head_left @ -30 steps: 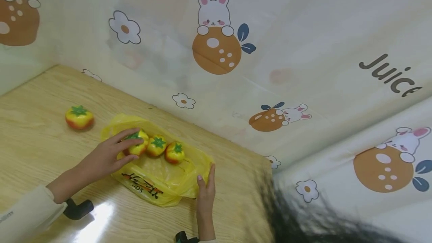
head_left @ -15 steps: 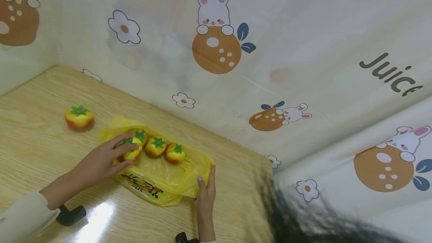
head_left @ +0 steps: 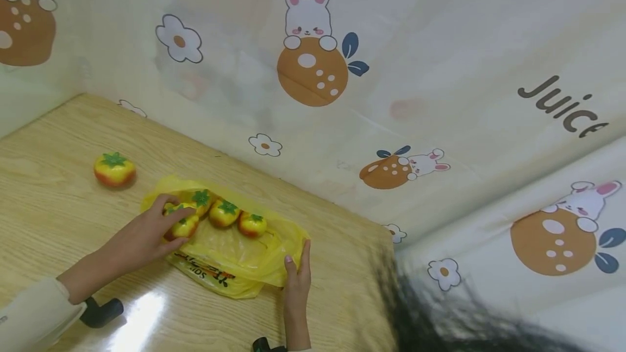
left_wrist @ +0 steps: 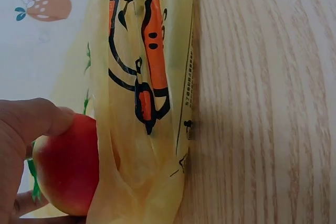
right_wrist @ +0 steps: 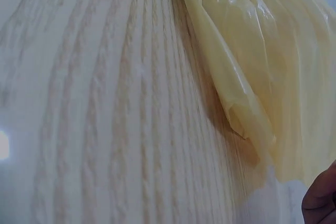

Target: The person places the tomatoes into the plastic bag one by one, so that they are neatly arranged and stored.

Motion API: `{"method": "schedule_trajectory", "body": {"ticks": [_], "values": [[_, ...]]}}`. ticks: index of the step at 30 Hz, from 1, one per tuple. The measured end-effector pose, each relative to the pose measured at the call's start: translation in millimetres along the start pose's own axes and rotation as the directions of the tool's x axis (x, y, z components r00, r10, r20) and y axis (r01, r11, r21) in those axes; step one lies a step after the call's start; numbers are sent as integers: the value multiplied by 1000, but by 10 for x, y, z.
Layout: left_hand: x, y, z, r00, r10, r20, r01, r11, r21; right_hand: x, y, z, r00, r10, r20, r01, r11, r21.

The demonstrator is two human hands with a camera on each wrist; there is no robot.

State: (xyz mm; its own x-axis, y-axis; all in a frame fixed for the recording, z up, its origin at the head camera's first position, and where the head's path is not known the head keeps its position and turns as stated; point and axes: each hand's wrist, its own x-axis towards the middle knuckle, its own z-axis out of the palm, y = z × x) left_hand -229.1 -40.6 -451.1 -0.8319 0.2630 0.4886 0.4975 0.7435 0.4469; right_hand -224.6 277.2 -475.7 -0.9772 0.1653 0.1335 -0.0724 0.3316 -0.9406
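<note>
In the head view a yellow plastic bag (head_left: 235,257) with black and orange print lies on the table, its mouth spread upward. My left hand (head_left: 142,232) holds a yellow-red toy persimmon (head_left: 186,228) with fingers and thumb round it, at the bag's left end. The left wrist view shows this fruit's red side (left_wrist: 68,163) against the bag wall. Beside it in the bag sit three more toy persimmons (head_left: 225,214) in a row, green caps up. My right hand (head_left: 297,276) pinches the bag's right end, thumb on top; the right wrist view shows only a fingertip (right_wrist: 320,195).
Another toy persimmon (head_left: 114,171) stands on the wooden table (head_left: 54,189), left of the bag. A curtain-like sheet (head_left: 220,96) with rabbit prints rises behind the table and at its sides. Dark hair (head_left: 420,308) blurs the lower right.
The left hand has shifted slightly left and down with its toy persimmon, uncovering another one behind it. The bag's left edge has sagged a little. The right hand stays at the bag's end.
</note>
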Motion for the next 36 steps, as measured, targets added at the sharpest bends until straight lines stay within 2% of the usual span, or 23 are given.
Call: {"method": "schedule_trajectory", "body": {"ticks": [5,7,13,16,19,23,27,32,36], "values": [[-13,-30,44,1000,-8,19,8,1000,14,-8,17,-5,1000,2,-7,-2,1000,2],[-22,-44,63,1000,1,9,-2,1000,18,-10,32,-5,1000,9,-3,-8,1000,7],[-30,-88,124,995,90,-49,-86,994,65,-16,48,11,999,-12,31,10,999,46],[-27,-107,144,992,116,-56,-111,990,89,-21,50,18,998,-31,46,28,998,57],[-30,-125,157,992,113,-47,-109,991,83,-28,48,25,999,-32,42,30,998,49],[-39,-147,184,993,110,-43,-108,993,54,-38,51,35,1000,13,26,-15,999,51],[-55,-174,224,990,117,-76,-114,993,40,-54,58,50,999,48,23,-49,997,58],[-87,-204,268,989,97,-110,-94,995,38,-76,71,65,999,42,24,-43,997,65],[-101,-201,269,984,107,-144,-104,994,32,-88,76,65,999,43,23,-44,996,72]]}}
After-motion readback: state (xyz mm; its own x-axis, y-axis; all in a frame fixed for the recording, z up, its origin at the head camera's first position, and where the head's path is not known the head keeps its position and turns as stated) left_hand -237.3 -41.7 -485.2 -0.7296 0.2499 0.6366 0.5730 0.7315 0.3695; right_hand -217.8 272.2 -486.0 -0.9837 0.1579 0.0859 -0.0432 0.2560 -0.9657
